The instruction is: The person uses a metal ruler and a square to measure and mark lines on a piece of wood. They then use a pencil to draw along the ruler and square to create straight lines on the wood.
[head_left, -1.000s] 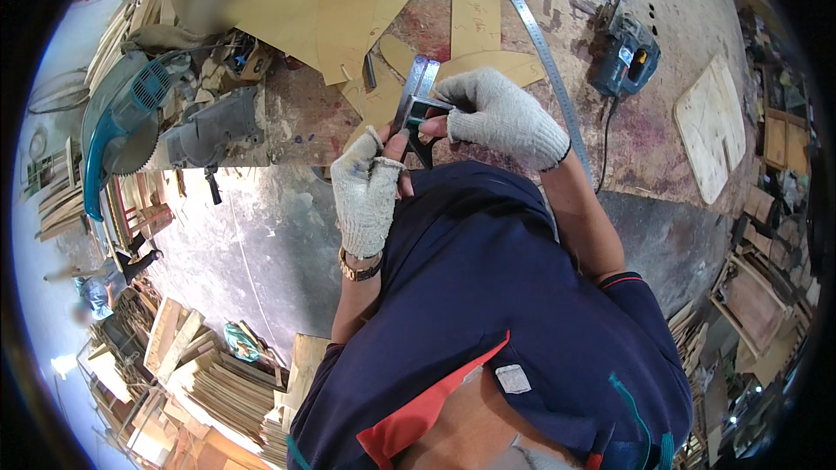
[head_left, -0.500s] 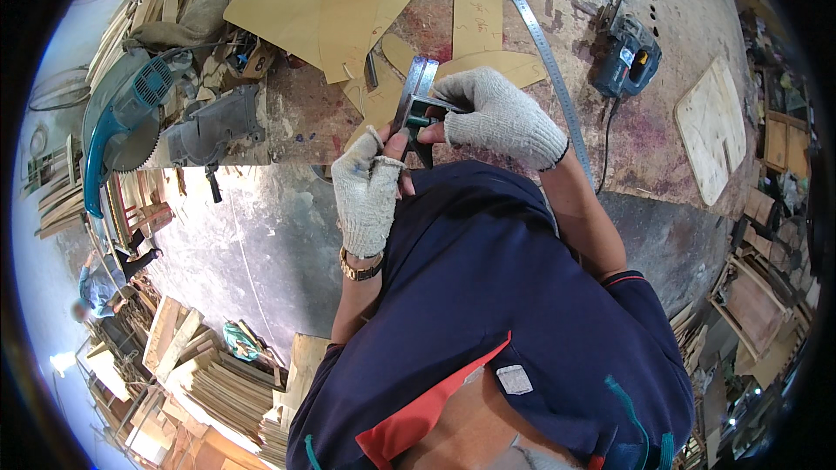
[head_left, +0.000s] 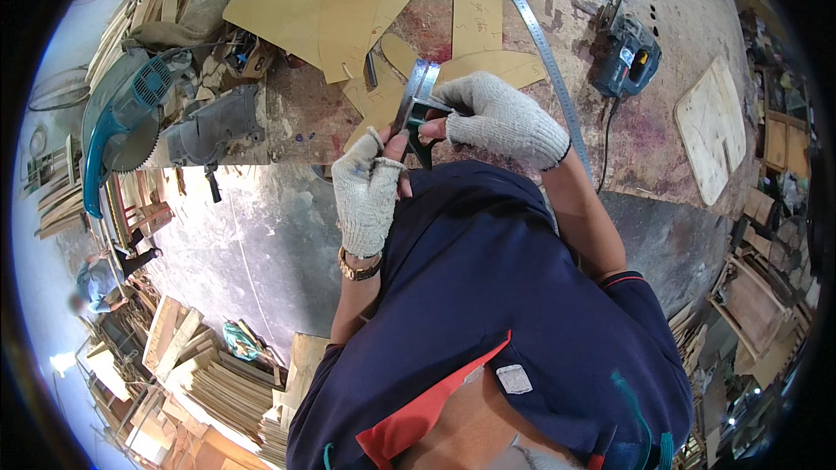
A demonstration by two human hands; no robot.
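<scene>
handling of metal tool (head_left: 408, 104) seems under way, not finished: tool raised between both hands at near edge of counter (head_left: 644, 144), not set down. left hand (head_left: 364, 191) fingers pinched on its lower end; right hand (head_left: 503, 117) fingers drawn narrow, gripping its side. card pieces (head_left: 348, 9) already marked and shaped, lying flat; steel ruler (head_left: 552, 61), jigsaw (head_left: 629, 59) untouched (what remains, cannot tell).

Left fingers (head_left: 397, 147), right fingers (head_left: 433, 128) gripping metal tool (head_left: 407, 103); long ruler (head_left: 542, 37), jigsaw (head_left: 627, 65) on worn worktable (head_left: 692, 30).
</scene>
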